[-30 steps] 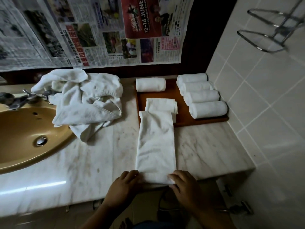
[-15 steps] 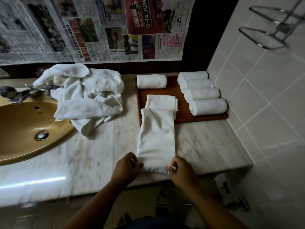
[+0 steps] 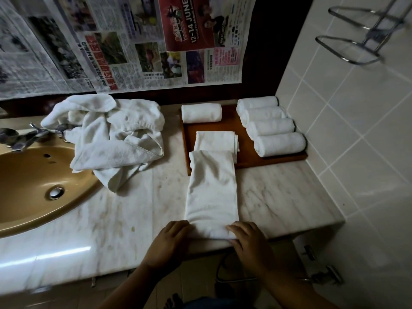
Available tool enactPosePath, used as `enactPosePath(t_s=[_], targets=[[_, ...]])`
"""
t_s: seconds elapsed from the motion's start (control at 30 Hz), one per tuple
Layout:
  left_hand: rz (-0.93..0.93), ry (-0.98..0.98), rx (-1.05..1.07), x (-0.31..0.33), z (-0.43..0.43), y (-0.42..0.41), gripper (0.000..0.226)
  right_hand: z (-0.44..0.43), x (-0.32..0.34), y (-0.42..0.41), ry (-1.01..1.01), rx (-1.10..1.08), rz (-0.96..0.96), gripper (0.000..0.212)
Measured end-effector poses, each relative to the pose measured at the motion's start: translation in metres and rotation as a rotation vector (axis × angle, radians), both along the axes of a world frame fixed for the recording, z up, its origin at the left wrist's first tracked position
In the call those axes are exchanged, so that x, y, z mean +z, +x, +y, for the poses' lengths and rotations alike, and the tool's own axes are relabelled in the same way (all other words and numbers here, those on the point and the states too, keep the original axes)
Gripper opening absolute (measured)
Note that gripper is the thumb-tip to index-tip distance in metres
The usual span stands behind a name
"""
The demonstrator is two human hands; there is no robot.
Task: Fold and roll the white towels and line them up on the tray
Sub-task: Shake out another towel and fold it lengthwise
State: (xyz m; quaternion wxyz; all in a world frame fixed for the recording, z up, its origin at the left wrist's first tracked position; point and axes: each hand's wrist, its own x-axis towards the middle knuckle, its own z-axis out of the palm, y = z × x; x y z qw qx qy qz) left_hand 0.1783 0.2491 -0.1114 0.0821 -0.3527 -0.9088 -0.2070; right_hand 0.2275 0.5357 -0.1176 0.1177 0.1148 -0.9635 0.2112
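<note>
A white towel folded into a long strip (image 3: 211, 192) lies on the marble counter, its far end reaching onto the wooden tray (image 3: 245, 157). My left hand (image 3: 169, 241) and my right hand (image 3: 248, 240) grip the strip's near end at the counter's front edge, where a first small roll has formed. On the tray, several rolled towels (image 3: 270, 127) lie in a row at the right, one more roll (image 3: 201, 113) sits at the back left, and a folded flat towel (image 3: 215, 141) lies under the strip's far end.
A heap of loose white towels (image 3: 111, 137) lies left of the tray, draped partly over the tan sink (image 3: 29, 188) and its tap (image 3: 20, 137). Newspaper (image 3: 124, 41) covers the back wall. A tiled wall (image 3: 356, 130) with a metal rack (image 3: 356, 34) stands at the right.
Both hands curled the strip's near end up off the counter edge and now press it down as a small roll. The camera tilted slightly.
</note>
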Motion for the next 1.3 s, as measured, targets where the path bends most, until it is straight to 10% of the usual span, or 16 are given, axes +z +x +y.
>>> enactPosePath(t_s=[0.2,0.37,0.63,0.87,0.97,1.13,1.3], targets=[[-0.363,0.108,0.159,0.004,0.008,-0.001,0.058,0.005,0.016,-0.018,-0.180,-0.043,-0.180,0.047],[-0.529,0.304,0.344,0.022,0.024,-0.004,0.019,0.001,0.019,-0.027,-0.257,-0.189,-0.254,0.020],[-0.764,0.285,0.627,0.035,0.041,-0.028,0.028,-0.004,0.002,-0.017,-0.022,0.060,0.095,0.020],[-0.333,0.284,0.379,0.020,0.035,-0.006,0.008,0.004,0.004,-0.017,0.021,0.100,0.033,0.045],[-0.162,0.058,0.123,0.000,0.017,0.010,0.039,0.005,0.015,-0.024,0.073,0.123,-0.030,0.052],[-0.226,-0.049,0.099,0.002,0.005,0.011,0.056,0.002,0.025,-0.023,-0.051,0.137,-0.299,0.073],[-0.401,0.063,0.113,0.020,0.012,0.001,0.047,-0.006,0.024,-0.021,0.018,0.105,-0.043,0.033]])
